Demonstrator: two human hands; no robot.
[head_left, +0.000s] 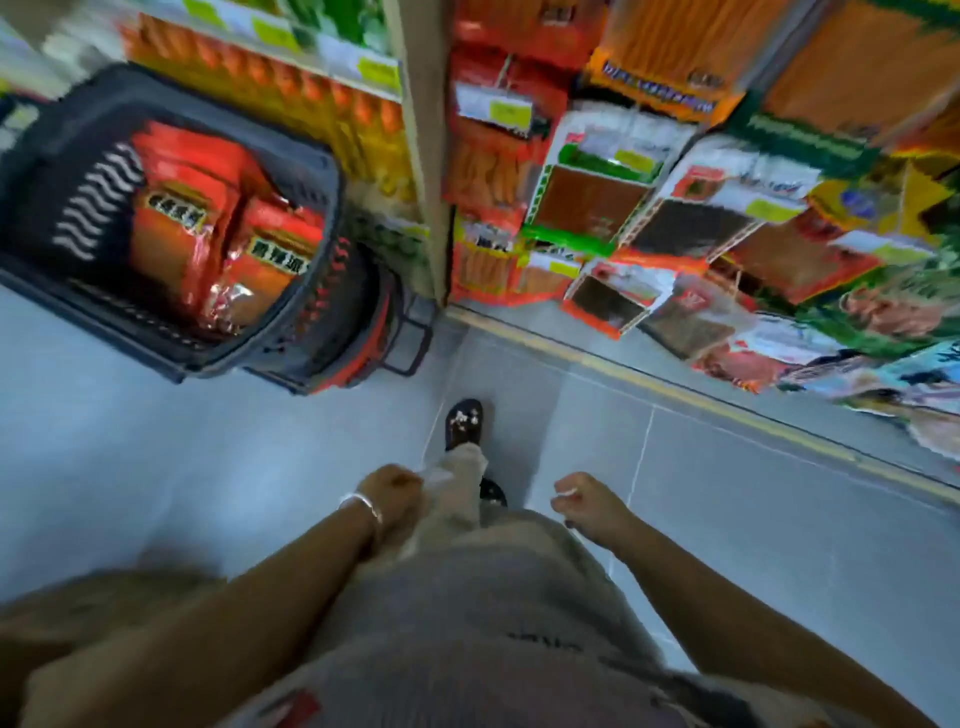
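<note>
Low in the view, the left hand (392, 496) hangs against the pale trouser leg (457, 488), a silver bracelet (363, 506) on its wrist. Its fingers are curled under, and the blur hides whether they pinch the cloth or hold nothing. The right hand (584, 501) hangs free on the other side of the body, its fingers loosely curled with nothing in them. Between the two hands, a dark shoe (464, 423) steps forward on the grey tiled floor (208, 441).

The dark plastic basket (47, 171) is well apart from both hands, toward the far left edge of the floor. It sits right at the foot of the shelving, beside the upright post (426, 182) at the corner of the shelves. Red packets (192, 218) lie inside it, leaning on one another. A second basket with red trim (343, 312) shows just beneath and beside it.

Right of the post, rows of hanging packets (587, 197) fill the rack, and a yellow line (649, 379) runs along the floor's edge below them.
</note>
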